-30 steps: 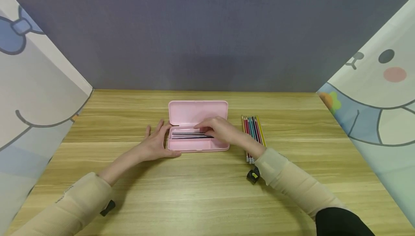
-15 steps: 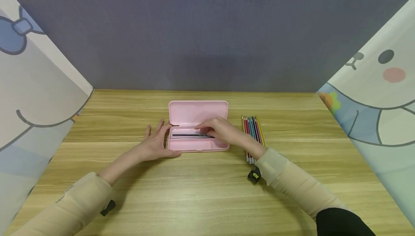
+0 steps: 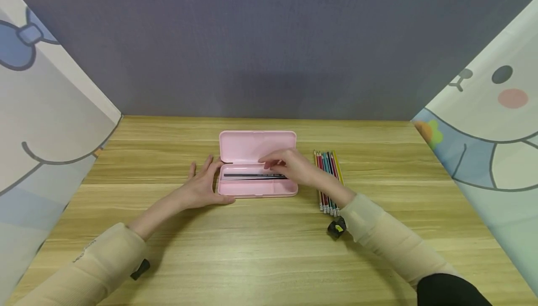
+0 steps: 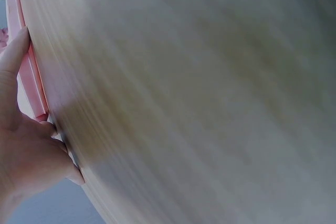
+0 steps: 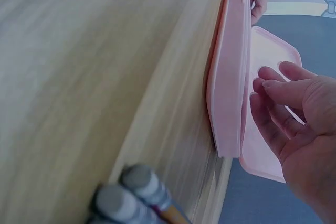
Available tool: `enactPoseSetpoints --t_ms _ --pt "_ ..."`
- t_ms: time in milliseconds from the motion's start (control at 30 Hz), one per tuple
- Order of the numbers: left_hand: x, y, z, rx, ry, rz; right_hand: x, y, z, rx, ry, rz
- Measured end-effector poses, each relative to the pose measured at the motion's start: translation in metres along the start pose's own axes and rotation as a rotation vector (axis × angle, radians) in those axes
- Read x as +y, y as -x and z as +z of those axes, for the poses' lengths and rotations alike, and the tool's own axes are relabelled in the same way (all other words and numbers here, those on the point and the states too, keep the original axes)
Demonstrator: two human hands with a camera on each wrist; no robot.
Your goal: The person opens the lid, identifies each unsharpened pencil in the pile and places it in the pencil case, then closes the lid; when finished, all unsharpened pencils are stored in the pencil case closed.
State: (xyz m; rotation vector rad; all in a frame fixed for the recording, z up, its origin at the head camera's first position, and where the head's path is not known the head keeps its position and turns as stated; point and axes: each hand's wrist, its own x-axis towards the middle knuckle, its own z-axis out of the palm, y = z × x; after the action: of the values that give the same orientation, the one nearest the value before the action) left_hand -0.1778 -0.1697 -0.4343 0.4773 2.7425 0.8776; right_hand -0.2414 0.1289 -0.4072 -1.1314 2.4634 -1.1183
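A pink pencil case [image 3: 248, 188] lies on the table with its lid [image 3: 252, 145] folded back. Several dark pencils [image 3: 245, 176] lie lengthwise in its rear compartment. My left hand [image 3: 199, 189] holds the case's left end, with the thumb along the front wall and the index finger at the back corner; its other fingers spread outward. Over the right part of the case is my right hand [image 3: 294, 168], its fingers loosely bent. In the right wrist view, nothing shows between the thumb and fingers of that hand [image 5: 304, 114]. It partly hides the pencils' right ends.
To the right of the case, a row of several colored pencils [image 3: 325, 170] lies side by side, partly under my right forearm. The wooden table [image 3: 260, 250] ends at a grey panel [image 3: 269, 53] behind. Cartoon-printed panels [image 3: 487, 124] stand at both sides.
My right hand has let go of the dark pencils and moved slightly right. They now lie closer together in the rear compartment. My left hand has stayed put.
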Motion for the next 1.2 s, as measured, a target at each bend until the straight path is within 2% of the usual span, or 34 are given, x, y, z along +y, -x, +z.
enactPoseSetpoints --t_ms 267,667,1200 --pt "0.000 0.001 0.000 0.005 0.009 0.013 0.005 0.014 -0.012 0.062 0.001 0.013" --pt "-0.002 0.001 0.001 0.005 0.012 0.018 0.015 0.044 -0.034 0.167 -0.028 0.084" --pt "-0.003 -0.001 0.002 0.005 0.012 0.013 0.042 0.081 -0.060 0.234 -0.077 0.154"
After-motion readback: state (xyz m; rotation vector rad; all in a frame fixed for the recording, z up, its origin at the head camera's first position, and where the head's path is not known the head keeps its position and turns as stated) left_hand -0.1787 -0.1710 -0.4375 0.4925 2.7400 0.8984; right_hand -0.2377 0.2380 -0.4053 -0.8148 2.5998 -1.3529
